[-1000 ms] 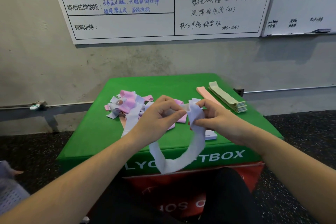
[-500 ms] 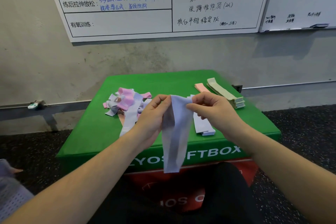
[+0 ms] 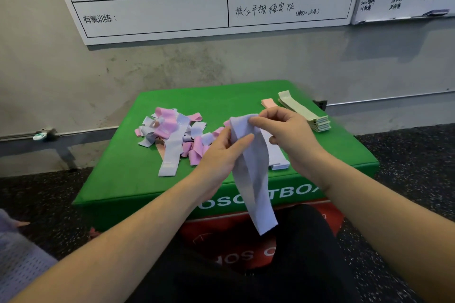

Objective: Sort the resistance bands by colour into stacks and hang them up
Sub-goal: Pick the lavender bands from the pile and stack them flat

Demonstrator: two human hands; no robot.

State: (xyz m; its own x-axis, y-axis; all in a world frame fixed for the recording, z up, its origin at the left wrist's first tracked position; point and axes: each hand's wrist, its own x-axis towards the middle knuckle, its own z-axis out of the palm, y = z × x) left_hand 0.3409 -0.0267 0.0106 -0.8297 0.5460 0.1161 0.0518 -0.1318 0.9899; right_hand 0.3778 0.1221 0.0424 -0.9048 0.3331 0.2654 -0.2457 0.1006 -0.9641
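A lavender band [image 3: 253, 174] is pinched at its top by the right hand [image 3: 286, 131] and clasped just below by the curled fingers of the left hand [image 3: 221, 152], each grip closed on it; its lower end hangs twisted in front of the green box [image 3: 138, 179], hiding part of the white lettering; a tangled pile [image 3: 172, 134] of pink and lavender bands lies on the surface; a lavender stack [image 3: 278, 157] is largely hidden behind the right hand; a pink stack [image 3: 268, 102] is partly covered; a green stack [image 3: 305, 113] lies at the far right.
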